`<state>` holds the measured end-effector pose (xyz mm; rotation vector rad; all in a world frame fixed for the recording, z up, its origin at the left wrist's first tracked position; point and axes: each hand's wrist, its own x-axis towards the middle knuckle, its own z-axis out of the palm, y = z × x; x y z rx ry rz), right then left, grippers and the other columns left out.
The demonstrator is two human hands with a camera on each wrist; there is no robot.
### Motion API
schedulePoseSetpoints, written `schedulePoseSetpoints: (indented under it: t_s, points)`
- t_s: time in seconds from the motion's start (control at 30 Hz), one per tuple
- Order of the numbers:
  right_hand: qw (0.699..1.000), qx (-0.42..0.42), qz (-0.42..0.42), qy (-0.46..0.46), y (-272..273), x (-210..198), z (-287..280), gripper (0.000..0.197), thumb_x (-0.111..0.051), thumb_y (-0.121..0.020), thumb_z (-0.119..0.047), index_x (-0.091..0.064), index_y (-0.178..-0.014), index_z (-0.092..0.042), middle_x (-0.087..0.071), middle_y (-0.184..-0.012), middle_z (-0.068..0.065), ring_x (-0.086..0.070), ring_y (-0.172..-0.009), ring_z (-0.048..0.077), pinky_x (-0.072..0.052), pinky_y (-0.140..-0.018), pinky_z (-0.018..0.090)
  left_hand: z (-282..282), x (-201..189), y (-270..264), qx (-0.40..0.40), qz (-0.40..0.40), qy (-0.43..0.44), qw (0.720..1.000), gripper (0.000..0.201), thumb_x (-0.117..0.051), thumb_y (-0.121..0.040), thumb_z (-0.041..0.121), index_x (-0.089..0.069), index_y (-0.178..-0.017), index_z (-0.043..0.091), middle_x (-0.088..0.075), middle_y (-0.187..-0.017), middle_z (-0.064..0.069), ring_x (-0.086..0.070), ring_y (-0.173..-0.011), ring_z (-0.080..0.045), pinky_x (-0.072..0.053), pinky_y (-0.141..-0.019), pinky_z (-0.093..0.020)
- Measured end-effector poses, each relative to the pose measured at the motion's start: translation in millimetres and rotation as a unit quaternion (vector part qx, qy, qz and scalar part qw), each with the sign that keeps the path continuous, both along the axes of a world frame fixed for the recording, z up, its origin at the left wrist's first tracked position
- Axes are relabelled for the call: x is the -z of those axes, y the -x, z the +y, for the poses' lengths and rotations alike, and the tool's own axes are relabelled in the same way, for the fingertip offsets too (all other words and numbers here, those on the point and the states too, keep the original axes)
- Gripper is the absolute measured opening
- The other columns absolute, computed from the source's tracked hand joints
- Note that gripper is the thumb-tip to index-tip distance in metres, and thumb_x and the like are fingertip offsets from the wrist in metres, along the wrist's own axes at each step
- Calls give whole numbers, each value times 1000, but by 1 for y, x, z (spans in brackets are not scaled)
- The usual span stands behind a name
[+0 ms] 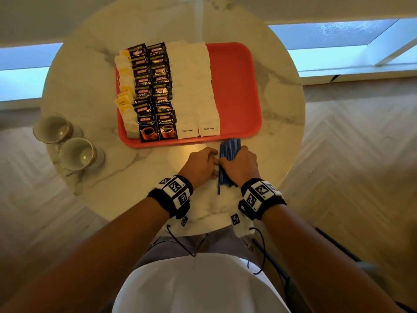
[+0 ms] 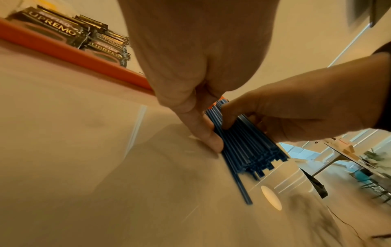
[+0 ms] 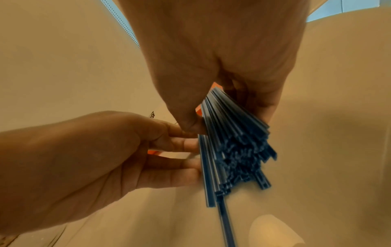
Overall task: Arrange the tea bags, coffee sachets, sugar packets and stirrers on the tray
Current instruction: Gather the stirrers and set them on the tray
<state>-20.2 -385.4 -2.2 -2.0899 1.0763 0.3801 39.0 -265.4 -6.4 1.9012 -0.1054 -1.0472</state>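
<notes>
A bundle of blue stirrers (image 1: 229,150) (image 2: 243,145) (image 3: 232,133) lies on the table just in front of the red tray (image 1: 234,86). My right hand (image 1: 239,166) (image 3: 211,50) grips the bundle from above. My left hand (image 1: 200,164) (image 3: 84,158) presses straight fingers against the bundle's left side. One stirrer (image 1: 218,186) sticks out toward me. On the tray, tea bags (image 1: 126,86) fill the left column. Beside them lie two columns of black coffee sachets (image 1: 153,91) (image 2: 63,28), then two of white sugar packets (image 1: 194,86). The tray's right strip is bare.
Two pale cups (image 1: 53,127) (image 1: 77,153) stand at the left edge of the round marble table (image 1: 90,86). The tray's front rim (image 2: 84,58) lies just beyond my hands. Wooden floor surrounds the table, and thin cables hang over my lap.
</notes>
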Motion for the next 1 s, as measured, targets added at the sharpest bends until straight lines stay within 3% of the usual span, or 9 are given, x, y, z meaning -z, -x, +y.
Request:
schedulePoseSetpoints:
  t_s: [0.1, 0.23, 0.37, 0.5, 0.67, 0.83, 0.97, 1.0]
  points:
    - [1000, 21, -9, -7, -1, 2, -3, 44, -66, -87, -35, -50, -113, -3, -58, -113, 15, -62, -98, 34, -56, -82, 46, 0, 2, 2, 2, -4, -9, 1000, 32, -34, -103, 6, -53, -129, 3, -66, -106, -14, -70, -78, -30, -62, -70, -36]
    - [999, 22, -23, -6, 1, 4, -6, 36, -60, -93, -29, -49, -114, -1, -59, -110, 16, -61, -94, 33, -54, -75, 40, 0, 2, 5, 27, -42, -17, 999, 30, -36, -103, 8, -53, -128, 5, -67, -104, -11, -71, -75, -26, -61, -69, -34]
    - [999, 28, -41, -20, 3, 5, -11, 32, -57, -95, -26, -50, -113, 0, -58, -101, 11, -56, -79, 23, -45, -64, 33, -1, 4, 4, 40, -64, -30, 997, 30, -40, -102, 9, -54, -128, 5, -69, -100, -12, -71, -75, -24, -61, -74, -37]
    - [996, 42, -60, -49, 10, 7, -18, 31, -57, -95, -26, -52, -113, -1, -61, -99, 8, -52, -69, 10, -42, -59, 29, 1, 2, 2, 76, -103, -52, 990, 30, -42, -100, 12, -53, -128, 8, -71, -97, -6, -70, -75, -14, -56, -69, -18]
    - [994, 44, -75, -72, 20, 5, -29, 25, -56, -95, -25, -53, -113, -7, -61, -92, 1, -55, -70, 5, -38, -51, 20, 4, -2, 0, 121, -187, -76, 972, 31, -46, -100, 21, -54, -130, 14, -66, -104, -1, -60, -81, -11, -48, -75, -24]
    - [987, 46, -114, -101, 19, -14, -45, 18, -56, -93, -22, -53, -108, -13, -66, -87, 3, -67, -76, 23, -51, -59, 32, 1, -5, -8, 137, -247, -34, 959, 28, -49, -100, 22, -57, -126, 19, -64, -107, 3, -61, -88, -8, -52, -81, -24]
    - [976, 18, -169, -133, -1, -30, -60, 15, -54, -90, -17, -55, -105, -20, -66, -81, -3, -68, -74, 17, -49, -59, 30, -16, -15, -27, 154, -294, 3, 943, 28, -49, -101, 23, -56, -127, 14, -62, -109, 1, -59, -92, -9, -50, -83, -21]
    - [973, 8, -182, -142, -9, -32, -64, 14, -53, -89, -17, -56, -102, -20, -65, -79, -2, -66, -72, 19, -51, -59, 34, -21, -18, -33, 154, -309, 9, 939, 28, -48, -102, 24, -56, -126, 13, -63, -110, -1, -59, -93, -10, -50, -84, -21]
